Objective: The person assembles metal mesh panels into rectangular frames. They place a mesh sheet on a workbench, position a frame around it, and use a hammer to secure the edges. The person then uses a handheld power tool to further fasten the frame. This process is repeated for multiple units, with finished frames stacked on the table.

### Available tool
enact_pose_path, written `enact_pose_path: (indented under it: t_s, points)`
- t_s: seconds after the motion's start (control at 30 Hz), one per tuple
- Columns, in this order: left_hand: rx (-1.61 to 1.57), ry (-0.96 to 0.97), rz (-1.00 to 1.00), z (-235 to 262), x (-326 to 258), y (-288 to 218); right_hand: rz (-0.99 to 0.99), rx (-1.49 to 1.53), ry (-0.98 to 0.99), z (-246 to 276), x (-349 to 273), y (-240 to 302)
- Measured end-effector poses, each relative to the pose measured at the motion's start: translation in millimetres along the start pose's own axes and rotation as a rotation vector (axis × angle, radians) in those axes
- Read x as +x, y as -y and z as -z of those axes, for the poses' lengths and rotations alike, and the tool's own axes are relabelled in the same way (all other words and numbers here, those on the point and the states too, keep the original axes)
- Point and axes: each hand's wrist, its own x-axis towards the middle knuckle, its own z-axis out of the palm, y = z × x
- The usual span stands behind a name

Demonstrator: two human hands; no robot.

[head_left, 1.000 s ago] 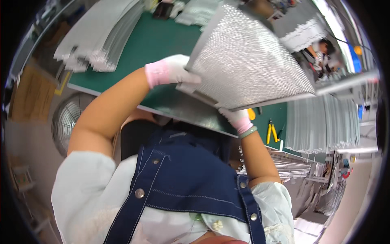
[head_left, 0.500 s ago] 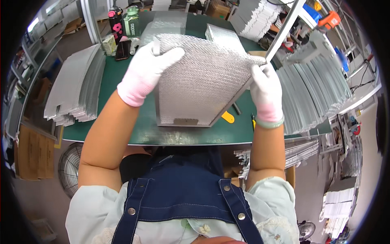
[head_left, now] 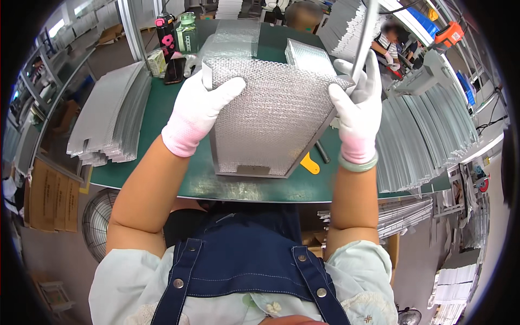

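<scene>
A silver mesh filter panel (head_left: 271,119) stands tilted over the green table, grey metal edging along its left, bottom and right sides. My left hand (head_left: 197,108) is closed around its upper left corner, thumb lying over the mesh. At the upper right corner my right hand (head_left: 357,105) is closed, thumb on the panel's edge and fingers around a long pale metal strip (head_left: 365,38). This strip rises from the corner past the top of the view. Whether it joins the edging is hidden by my fingers. Both hands wear white gloves with pink cuffs.
Mesh sheets (head_left: 111,114) are stacked at the left, grey metal frames (head_left: 425,127) at the right. A yellow-handled tool (head_left: 310,163) and a dark rod (head_left: 323,151) lie near the panel. Behind stand a phone (head_left: 174,70), bottles (head_left: 187,35) and more mesh (head_left: 309,57). Other people are farther back.
The pale strip has swung to the left and stands more upright. My right hand has turned, its fingers now raised around the strip. My left hand keeps its hold on the panel.
</scene>
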Motion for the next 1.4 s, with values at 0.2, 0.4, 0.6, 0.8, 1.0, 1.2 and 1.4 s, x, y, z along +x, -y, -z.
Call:
enact_pose_path:
  t_s: [0.2, 0.4, 0.6, 0.8, 1.0, 1.2, 1.4]
  points:
    - [0.075, 0.012, -0.020, 1.6, 2.3, 1.0, -0.126, -0.241, 0.357, 19.6, 22.1, 20.8]
    - [-0.005, 0.030, -0.029, -2.1, -1.6, -9.6, -0.077, -0.458, 0.516, -11.8, 43.9, 43.9]
    - [0.125, 0.015, 0.089, -4.2, -28.1, -40.2, 0.009, -0.629, 0.528, -13.9, 32.6, 86.8]
    - [-0.038, 0.133, 0.212, -22.0, -55.9, -3.8, -0.261, -0.637, 0.470, 1.7, -21.4, 81.8]
    - [-0.109, 0.197, 0.401, -22.7, -59.6, 90.7, -0.569, -0.498, 0.536, 47.6, -51.2, -21.8]
    - [-0.081, 0.192, 0.402, -28.8, -48.4, 91.3, -0.603, -0.462, 0.584, 61.0, -46.4, -37.5]
    - [0.168, -0.306, -0.010, -36.9, -44.6, 105.4, -0.560, -0.530, 0.507, 54.8, -54.2, -34.5]
